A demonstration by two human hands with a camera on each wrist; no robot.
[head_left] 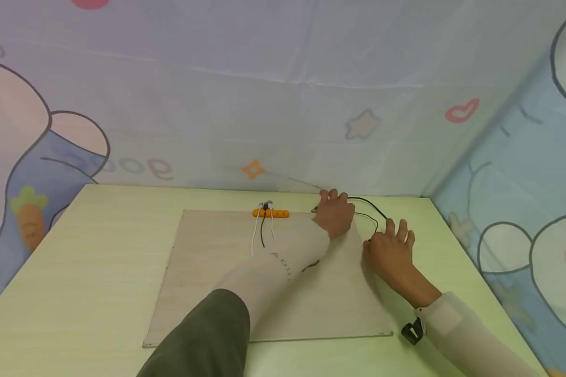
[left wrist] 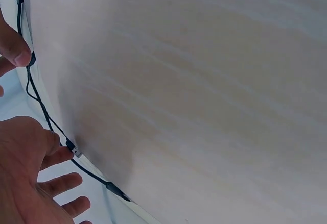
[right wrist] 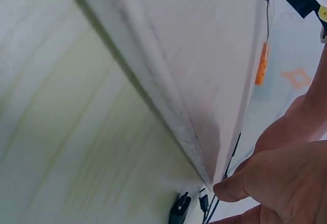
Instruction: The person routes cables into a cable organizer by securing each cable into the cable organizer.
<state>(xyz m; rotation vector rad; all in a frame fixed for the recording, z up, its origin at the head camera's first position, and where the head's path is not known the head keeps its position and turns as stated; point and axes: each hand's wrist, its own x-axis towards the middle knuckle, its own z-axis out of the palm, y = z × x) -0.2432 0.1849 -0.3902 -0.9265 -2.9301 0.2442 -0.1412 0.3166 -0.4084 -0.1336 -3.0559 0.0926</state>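
Note:
My left hand (head_left: 335,213) is at the far right corner of the pale board, pinching a thin black cable just behind its USB plug (left wrist: 73,148); its other fingers are spread. A thicker black cable (left wrist: 91,174) passes under these fingers to a dark end piece (left wrist: 117,190). Beside the board's right edge, my right hand (head_left: 393,254) pinches black cable (head_left: 370,203) between thumb and finger, seen most clearly in the left wrist view. Two dark plugs, one a black connector (right wrist: 180,209), lie below my right thumb in the right wrist view. Its fingertips there are partly hidden.
The board (head_left: 226,293) lies on a light table (head_left: 99,262). An orange cable holder (head_left: 280,213) at its far edge carries two white cables and a black one. A patterned cloth (head_left: 264,115) hangs behind and at the right. A black device (head_left: 412,331) is strapped to my right wrist.

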